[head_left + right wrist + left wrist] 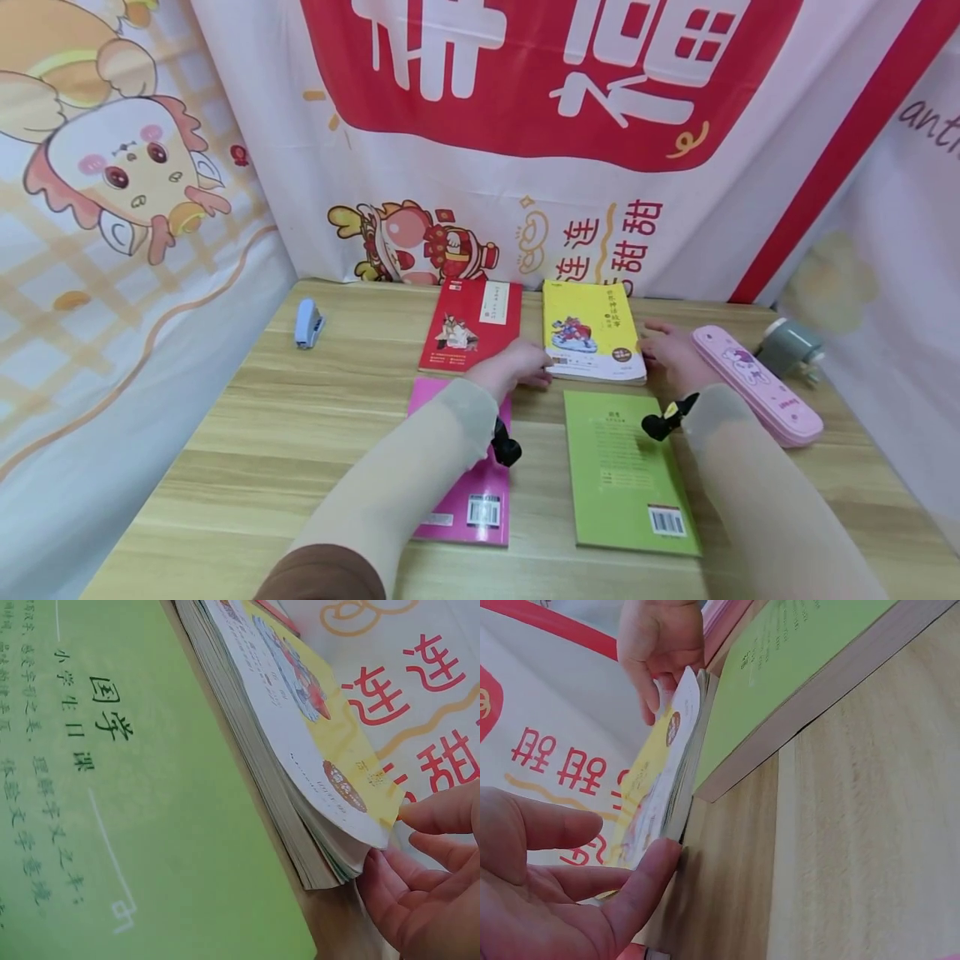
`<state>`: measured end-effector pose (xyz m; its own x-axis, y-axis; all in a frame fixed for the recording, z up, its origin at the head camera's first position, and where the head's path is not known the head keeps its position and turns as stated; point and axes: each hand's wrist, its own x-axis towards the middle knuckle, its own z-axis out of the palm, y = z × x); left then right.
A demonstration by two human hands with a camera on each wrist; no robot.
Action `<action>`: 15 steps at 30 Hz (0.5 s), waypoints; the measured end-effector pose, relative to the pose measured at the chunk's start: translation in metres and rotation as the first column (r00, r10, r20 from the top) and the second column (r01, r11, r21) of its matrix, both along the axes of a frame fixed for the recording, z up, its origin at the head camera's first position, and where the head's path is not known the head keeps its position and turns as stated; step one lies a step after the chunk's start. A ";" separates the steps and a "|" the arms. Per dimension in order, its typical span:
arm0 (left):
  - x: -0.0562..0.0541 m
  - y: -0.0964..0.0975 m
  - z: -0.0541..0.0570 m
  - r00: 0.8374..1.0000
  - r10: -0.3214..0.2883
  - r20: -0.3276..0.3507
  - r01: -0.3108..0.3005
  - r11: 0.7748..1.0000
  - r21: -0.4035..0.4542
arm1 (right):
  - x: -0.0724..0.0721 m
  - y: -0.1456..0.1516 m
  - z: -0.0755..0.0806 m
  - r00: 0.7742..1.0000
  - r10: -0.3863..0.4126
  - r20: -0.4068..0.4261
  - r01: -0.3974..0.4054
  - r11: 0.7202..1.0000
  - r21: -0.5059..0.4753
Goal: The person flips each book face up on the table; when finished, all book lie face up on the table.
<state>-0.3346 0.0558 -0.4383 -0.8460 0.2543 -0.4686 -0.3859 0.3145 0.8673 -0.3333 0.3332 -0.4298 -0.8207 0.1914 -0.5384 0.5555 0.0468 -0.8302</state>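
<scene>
A yellow book [592,321] with a white lower band lies face up at the back of the table, between my two hands. My left hand [517,368] is at its left edge; in the left wrist view the fingertips [660,859] touch the book's side and the thumb stands apart. At the opposite edge is my right hand [670,354]. Seen from the right wrist, its thumb [439,812] meets the cover's corner, with the fingers loosely bent beside the pages. A red book [472,329] lies left of the yellow one.
Nearer me lie a green book [626,475] and a magenta book [487,500], partly under my left forearm. A pink pencil case [757,383] and a grey-green device [790,346] are at the right. A blue stapler [307,323] stands at the far left.
</scene>
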 end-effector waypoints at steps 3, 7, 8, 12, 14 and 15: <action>0.001 -0.005 0.006 0.998 -0.046 -0.032 0.044 0.996 -0.080 | -0.001 0.000 0.000 0.998 0.066 -0.019 -0.065 0.996 0.057; 0.005 -0.017 0.019 0.994 -0.059 -0.088 0.052 0.995 -0.082 | -0.005 -0.011 0.007 0.973 0.186 -0.139 -0.153 0.964 0.215; 0.008 -0.021 0.024 0.992 -0.054 -0.112 0.048 0.997 -0.061 | -0.005 -0.016 0.011 0.958 0.221 -0.181 -0.172 0.952 0.252; 0.021 -0.045 0.042 0.973 -0.063 -0.222 0.065 0.998 0.002 | 0.006 -0.052 0.040 0.885 0.315 -0.343 -0.237 0.939 0.250; 0.031 -0.063 0.049 0.957 -0.094 -0.273 0.098 0.995 0.001 | 0.018 -0.073 0.054 0.839 0.372 -0.398 -0.293 0.924 0.246; 0.037 -0.074 0.052 0.950 -0.111 -0.291 0.115 0.993 -0.005 | 0.024 -0.084 0.060 0.815 0.402 -0.418 -0.324 0.913 0.246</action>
